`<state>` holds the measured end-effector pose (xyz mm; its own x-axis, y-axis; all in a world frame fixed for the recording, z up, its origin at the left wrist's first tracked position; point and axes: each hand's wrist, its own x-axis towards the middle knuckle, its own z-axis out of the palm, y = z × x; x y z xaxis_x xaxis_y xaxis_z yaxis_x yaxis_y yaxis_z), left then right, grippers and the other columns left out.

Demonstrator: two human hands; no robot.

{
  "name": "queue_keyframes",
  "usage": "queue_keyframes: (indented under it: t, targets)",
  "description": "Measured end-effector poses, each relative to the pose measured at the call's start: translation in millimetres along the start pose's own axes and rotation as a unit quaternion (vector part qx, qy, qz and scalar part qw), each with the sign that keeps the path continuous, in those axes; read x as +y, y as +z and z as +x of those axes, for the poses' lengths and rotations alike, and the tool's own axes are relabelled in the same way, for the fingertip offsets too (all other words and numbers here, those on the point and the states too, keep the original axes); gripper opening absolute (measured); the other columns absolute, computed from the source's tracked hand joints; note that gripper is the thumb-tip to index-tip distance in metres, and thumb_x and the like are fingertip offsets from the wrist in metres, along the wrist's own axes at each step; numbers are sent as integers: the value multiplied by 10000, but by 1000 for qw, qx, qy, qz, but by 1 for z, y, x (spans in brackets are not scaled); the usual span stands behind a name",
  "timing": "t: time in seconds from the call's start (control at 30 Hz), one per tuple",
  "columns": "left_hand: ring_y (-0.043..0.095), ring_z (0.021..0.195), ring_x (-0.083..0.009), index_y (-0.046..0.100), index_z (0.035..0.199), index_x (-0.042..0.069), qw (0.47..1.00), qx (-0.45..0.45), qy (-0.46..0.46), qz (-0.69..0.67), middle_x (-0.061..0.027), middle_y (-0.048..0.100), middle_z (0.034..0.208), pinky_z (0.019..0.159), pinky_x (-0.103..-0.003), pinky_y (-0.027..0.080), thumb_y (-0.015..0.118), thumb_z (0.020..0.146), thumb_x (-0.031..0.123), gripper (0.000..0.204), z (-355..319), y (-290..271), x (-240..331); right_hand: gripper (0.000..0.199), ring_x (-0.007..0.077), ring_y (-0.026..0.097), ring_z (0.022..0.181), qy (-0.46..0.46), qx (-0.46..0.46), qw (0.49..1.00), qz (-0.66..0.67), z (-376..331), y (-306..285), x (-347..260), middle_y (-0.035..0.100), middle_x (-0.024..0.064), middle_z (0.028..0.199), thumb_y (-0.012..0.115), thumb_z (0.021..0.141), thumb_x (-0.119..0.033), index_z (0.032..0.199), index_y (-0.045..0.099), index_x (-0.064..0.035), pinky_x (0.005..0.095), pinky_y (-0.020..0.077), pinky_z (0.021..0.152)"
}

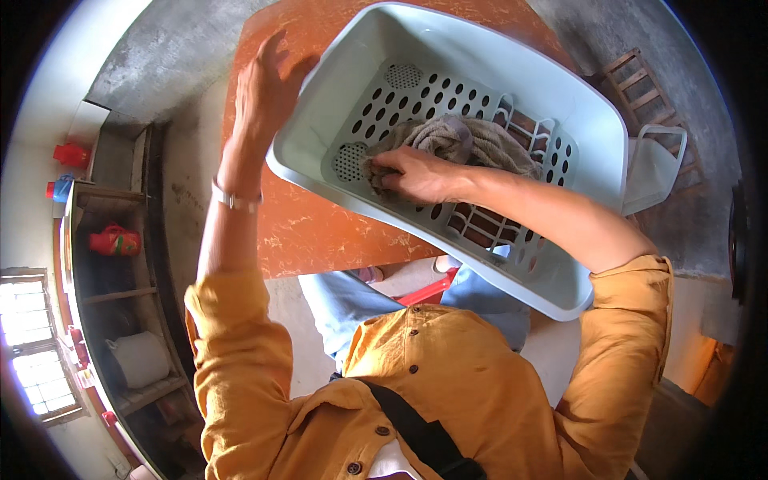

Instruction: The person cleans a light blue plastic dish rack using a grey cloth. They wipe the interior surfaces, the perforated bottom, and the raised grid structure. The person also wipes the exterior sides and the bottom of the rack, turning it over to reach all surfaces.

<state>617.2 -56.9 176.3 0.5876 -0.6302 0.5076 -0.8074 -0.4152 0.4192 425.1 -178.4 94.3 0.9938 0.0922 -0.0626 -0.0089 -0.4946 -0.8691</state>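
Note:
A large pale blue-grey plastic basket point(352, 52) with a perforated floor and wire-like prongs lies tilted across the reddish-brown table. Inside it is a crumpled grey-brown cloth point(496, 144). My right hand point(424, 174) reaches in over the near side and is closed on the cloth's left end, its fingers curled and partly hidden. Just outside the basket's left wall, my left hand point(268, 92) has its fingers stretched out and apart, with the thumb toward the rim. It holds nothing; whether it touches the rim, I cannot tell.
The reddish-brown table point(320, 232) carries the basket, which juts over its near edge above my legs. At the right stand a pale plastic container point(650, 168) and a wooden slatted piece point(640, 84). Shelves point(120, 300) at the left hold a red item point(116, 240) and a white container point(140, 360).

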Motion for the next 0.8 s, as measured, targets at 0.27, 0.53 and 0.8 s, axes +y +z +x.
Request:
queue_keyframes:
  t: [0.27,0.53,0.8]
  targets:
    - [-22,1402,-423,56,1476,36,980,78,-108,-145,-324,-37,1471,1112,-515,150,552,792,56,846,-123,31,44,306,284,582,993,-68,47,995,64,53,24,17,613,234,1032,454,824,-41,1107,531,45,374,435,871]
    - [182,1341,-333,101,1476,28,941,26,-179,-287,-220,152,1450,1072,-372,267,414,709,-88,837,-61,43,-18,286,386,579,966,-68,-64,990,-105,32,2,9,595,268,1021,523,838,-82,1099,508,35,420,452,838]
    - [508,1111,-224,119,1484,25,935,-18,-177,-308,-161,492,1284,907,-272,433,421,745,-63,803,-17,56,-23,264,421,523,980,-275,22,954,-115,68,2,66,523,255,1025,486,864,-138,1040,516,58,450,424,861]
